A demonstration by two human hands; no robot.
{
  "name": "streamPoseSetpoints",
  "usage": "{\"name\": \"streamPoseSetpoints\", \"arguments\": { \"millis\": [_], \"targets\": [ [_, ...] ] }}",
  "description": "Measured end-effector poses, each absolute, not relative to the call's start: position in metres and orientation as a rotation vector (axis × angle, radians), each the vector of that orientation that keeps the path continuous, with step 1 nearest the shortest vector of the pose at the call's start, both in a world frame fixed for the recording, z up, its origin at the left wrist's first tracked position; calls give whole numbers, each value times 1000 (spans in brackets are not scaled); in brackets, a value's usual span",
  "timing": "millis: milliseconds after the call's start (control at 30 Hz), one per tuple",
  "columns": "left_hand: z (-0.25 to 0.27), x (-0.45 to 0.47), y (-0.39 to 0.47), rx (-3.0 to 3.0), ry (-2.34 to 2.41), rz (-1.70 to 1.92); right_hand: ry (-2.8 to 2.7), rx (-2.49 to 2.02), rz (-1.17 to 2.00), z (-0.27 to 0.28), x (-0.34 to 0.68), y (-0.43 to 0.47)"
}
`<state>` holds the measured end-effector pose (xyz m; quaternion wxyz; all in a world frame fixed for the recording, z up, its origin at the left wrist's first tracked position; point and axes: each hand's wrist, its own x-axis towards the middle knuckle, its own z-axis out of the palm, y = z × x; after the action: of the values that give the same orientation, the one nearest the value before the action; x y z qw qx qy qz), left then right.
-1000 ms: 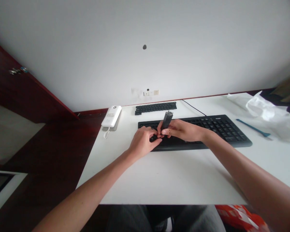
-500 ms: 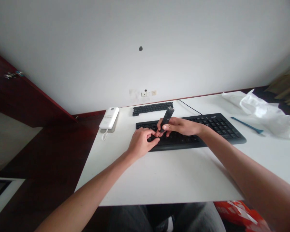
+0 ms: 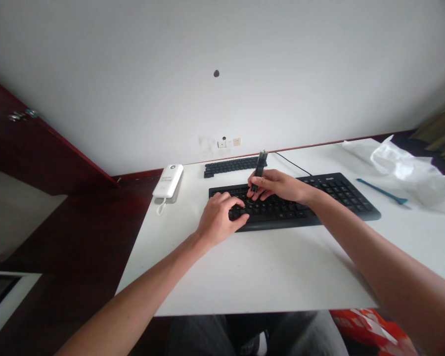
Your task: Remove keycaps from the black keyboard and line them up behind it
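Note:
A black full-size keyboard (image 3: pixel 304 212) lies on the white table in front of me. My left hand (image 3: pixel 218 213) rests at its left part, thumb and forefinger apart over the keys and the other fingers curled. Nothing shows in its grasp. In my right hand (image 3: pixel 272 185) is a slim black tool (image 3: pixel 260 165), held nearly upright between thumb and fingers, with small metallic bits at the top. Its lower end is just above the keys, to the right of my left hand; the exact tip is too small to make out.
Behind the keyboard lies a narrow block of black keys (image 3: pixel 235 166). A white power bank (image 3: pixel 168 181) with a short loop cable sits at the left. To the right are a blue stick-like tool (image 3: pixel 381 191) and a crumpled white plastic bag (image 3: pixel 415 173). Sockets (image 3: pixel 229 143) are on the wall.
My right hand has lifted the black tool slightly up and to the right, away from my left fingers. My left thumb and forefinger have spread apart.

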<state>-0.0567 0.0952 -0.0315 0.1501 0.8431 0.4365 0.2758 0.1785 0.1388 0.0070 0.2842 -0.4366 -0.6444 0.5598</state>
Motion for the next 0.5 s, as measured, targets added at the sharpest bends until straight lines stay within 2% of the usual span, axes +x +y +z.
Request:
{"name": "streamPoseSetpoints", "arguments": {
  "millis": [233,500],
  "targets": [
    [-32,-53,95,2522,1161,729,-1632,-1359,1500,4,176,138],
    [-32,-51,101,2482,1104,694,-1621,-1277,1547,-1,170,134]
  ]
}}
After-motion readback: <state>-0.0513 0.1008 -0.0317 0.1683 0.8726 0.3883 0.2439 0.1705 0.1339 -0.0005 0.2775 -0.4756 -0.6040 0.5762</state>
